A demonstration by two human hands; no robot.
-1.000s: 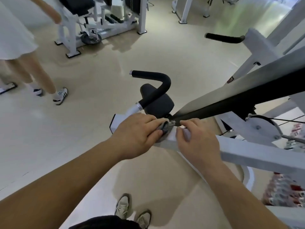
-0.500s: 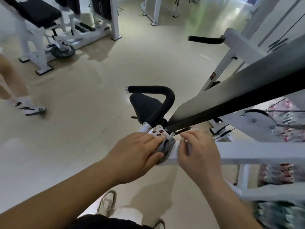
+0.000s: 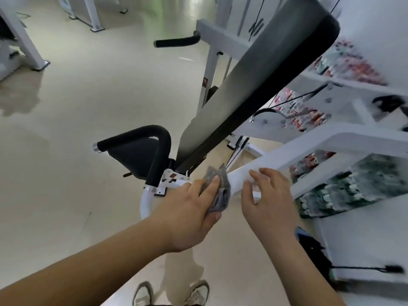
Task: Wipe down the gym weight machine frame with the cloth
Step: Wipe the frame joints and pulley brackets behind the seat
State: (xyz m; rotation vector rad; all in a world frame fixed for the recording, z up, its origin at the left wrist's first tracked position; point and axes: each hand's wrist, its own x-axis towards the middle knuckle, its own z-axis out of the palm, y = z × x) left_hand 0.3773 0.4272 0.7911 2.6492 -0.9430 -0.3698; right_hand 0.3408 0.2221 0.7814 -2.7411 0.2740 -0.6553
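A white frame bar (image 3: 293, 155) of the weight machine runs from centre to the right. My left hand (image 3: 189, 208) grips a crumpled grey cloth (image 3: 217, 188) and presses it against the near end of that bar. My right hand (image 3: 268, 199) rests just right of the cloth, fingers spread and curled over the bar. A black padded handle (image 3: 141, 140) bends up at the bar's left end, beside a black seat pad (image 3: 130, 157).
A long grey-black back pad (image 3: 260, 80) slants overhead to the upper right. A second black handle (image 3: 176, 41) sticks out farther back. Cables and a pulley (image 3: 268, 118) sit behind the bar. More white machines (image 3: 24, 45) stand at the left. My shoes (image 3: 170, 293) are below.
The view has swung right and the other person has left the picture. My left hand has slid the cloth rightward along the bar, and more of the cloth shows. My right hand's fingers have loosened.
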